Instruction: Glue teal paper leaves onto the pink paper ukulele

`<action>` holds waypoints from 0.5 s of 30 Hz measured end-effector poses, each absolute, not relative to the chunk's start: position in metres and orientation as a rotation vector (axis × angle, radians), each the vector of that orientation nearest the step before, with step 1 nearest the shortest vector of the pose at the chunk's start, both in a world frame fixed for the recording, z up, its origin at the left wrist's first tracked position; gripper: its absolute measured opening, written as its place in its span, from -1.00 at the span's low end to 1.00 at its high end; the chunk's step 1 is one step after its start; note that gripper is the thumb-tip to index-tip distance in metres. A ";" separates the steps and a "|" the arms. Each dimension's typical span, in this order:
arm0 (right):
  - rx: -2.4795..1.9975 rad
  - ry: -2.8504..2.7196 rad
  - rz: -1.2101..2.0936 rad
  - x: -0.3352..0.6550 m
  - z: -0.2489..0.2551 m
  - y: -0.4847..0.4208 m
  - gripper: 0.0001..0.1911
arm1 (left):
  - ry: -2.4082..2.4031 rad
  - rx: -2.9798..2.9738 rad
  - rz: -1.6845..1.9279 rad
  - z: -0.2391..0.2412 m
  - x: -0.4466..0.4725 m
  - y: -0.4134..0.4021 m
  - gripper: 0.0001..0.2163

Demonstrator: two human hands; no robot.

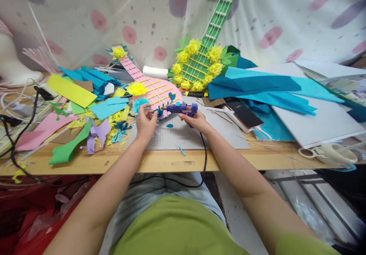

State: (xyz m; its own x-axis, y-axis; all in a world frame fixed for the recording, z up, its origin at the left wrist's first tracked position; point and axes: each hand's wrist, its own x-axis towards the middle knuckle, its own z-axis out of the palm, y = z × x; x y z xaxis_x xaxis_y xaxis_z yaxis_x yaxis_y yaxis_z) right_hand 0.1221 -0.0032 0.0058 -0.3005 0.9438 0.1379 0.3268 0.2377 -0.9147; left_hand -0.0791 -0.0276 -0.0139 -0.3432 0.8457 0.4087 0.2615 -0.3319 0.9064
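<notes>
Right hand [192, 118]: closed round a purple glue gun [184, 109], nozzle pointing left at the work. Left hand [146, 119]: fingers pinched on a dark blue paper piece [159, 112], close to the nozzle; contact with it cannot be told. Both are over the lower edge of the pink paper guitar [174, 88], which lies partly on the grey mat [197, 137]. Progress, judged: part-decorated; strings, yellow strips, yellow head flower [118, 52], yellow body flower [137, 89] and light blue flower [140, 104] in place; dark blue piece apparently unfinished. Guitar appearance: rounded body, neck angled up-left, dark blue petals [172, 95] scattered over its right side.
</notes>
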 end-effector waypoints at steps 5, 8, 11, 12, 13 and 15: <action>-1.205 -1.801 1.053 0.121 0.008 -0.005 -0.53 | 1.495 1.474 1.719 -0.015 -0.080 -0.028 -0.61; -1.234 -1.828 1.046 0.121 0.009 -0.005 -0.55 | 1.496 1.472 1.709 -0.015 -0.079 -0.028 -0.62; -1.259 -1.839 1.029 0.121 0.007 -0.004 -0.55 | 1.481 1.472 1.705 -0.015 -0.079 -0.028 -0.63; -1.259 -1.840 1.023 0.121 0.007 -0.004 -0.55 | 1.481 1.472 1.703 -0.015 -0.079 -0.028 -0.63; -1.259 -1.841 1.019 0.121 0.006 -0.004 -0.55 | 1.485 1.471 1.700 -0.015 -0.079 -0.028 -0.64; -1.259 -1.841 1.016 0.121 0.006 -0.003 -0.55 | 1.499 1.473 1.698 -0.015 -0.079 -0.028 -0.65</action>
